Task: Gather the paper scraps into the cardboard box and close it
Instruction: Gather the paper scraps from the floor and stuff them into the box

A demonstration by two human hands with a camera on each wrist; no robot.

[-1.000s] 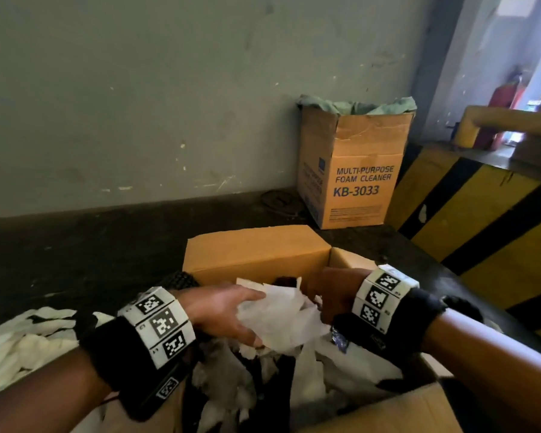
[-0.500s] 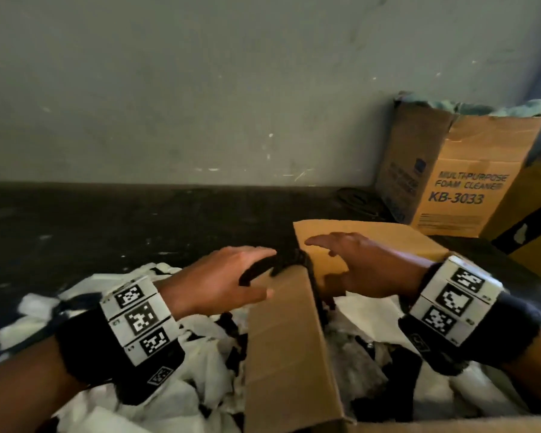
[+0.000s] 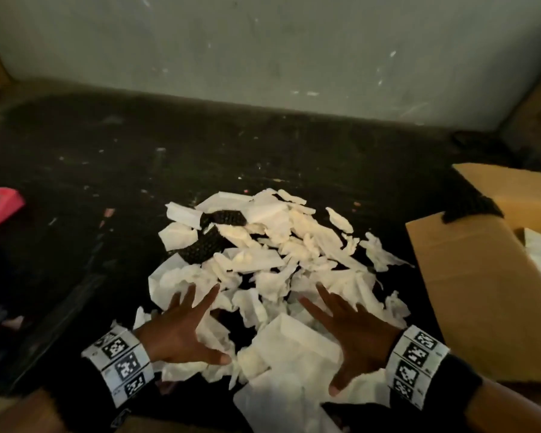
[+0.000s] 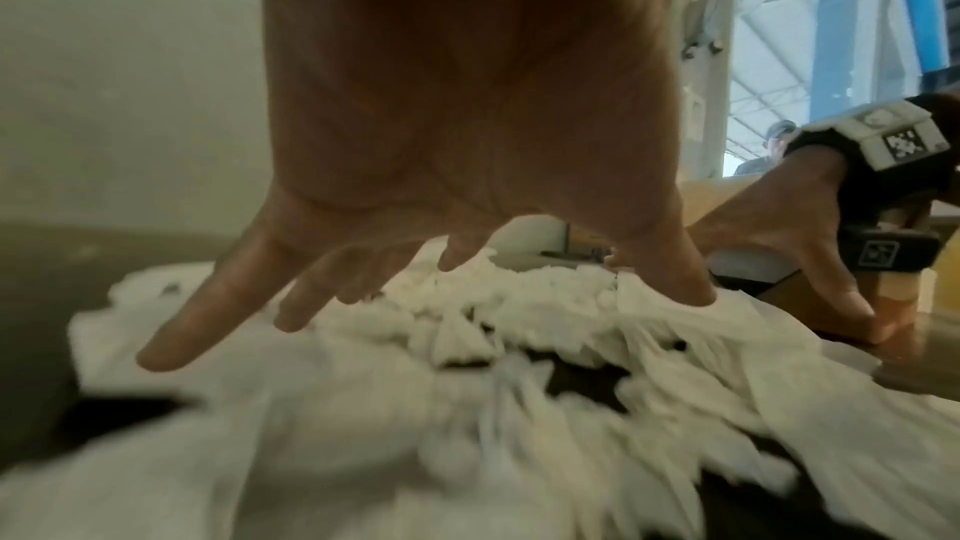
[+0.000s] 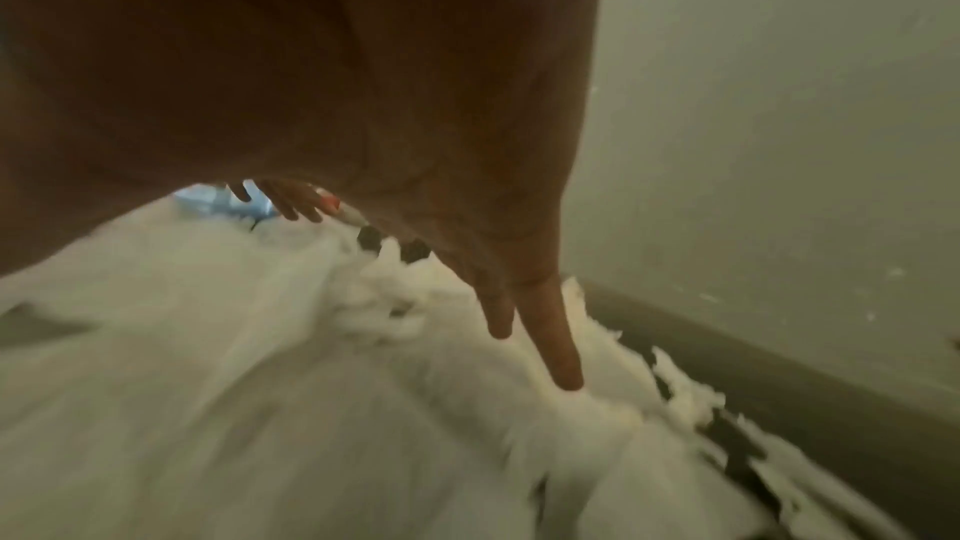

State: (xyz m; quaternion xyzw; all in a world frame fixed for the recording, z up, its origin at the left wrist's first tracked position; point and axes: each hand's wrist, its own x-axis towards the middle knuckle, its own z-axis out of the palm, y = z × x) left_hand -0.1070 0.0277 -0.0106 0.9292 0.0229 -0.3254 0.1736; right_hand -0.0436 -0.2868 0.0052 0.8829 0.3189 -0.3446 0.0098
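both hands hang palm-down over the pile of paper scraps [image 3: 272, 264] on the dark floor [image 3: 138, 157], and the placing reads as the set-up for a two-sided scoop. the left hand [image 3: 181, 329] sits at the near left edge of the pile with its fingers [image 3: 186, 295] straight and fanned wide, thumb out to the side; the right hand [image 3: 353, 335] mirrors it at the near right, fingers equally spread. neither pinches or holds anything. the wrist views show the tips just at the top of the loose paper, though blur makes it hard to say whether they press in or only brush it. the wide spread probably serves to rake in as many light, crumpled pieces as possible at once. some black netted strips [image 3: 210, 242] lie mixed into the far side of the heap. the cardboard box [image 3: 469, 285] stands just to the right of the pile, its flaps up and a little white paper showing inside, close enough that an armful need only swing across. most scraps are outside it, so closing seems a long way off. a pink object [image 3: 0, 206] lies well apart at far left.
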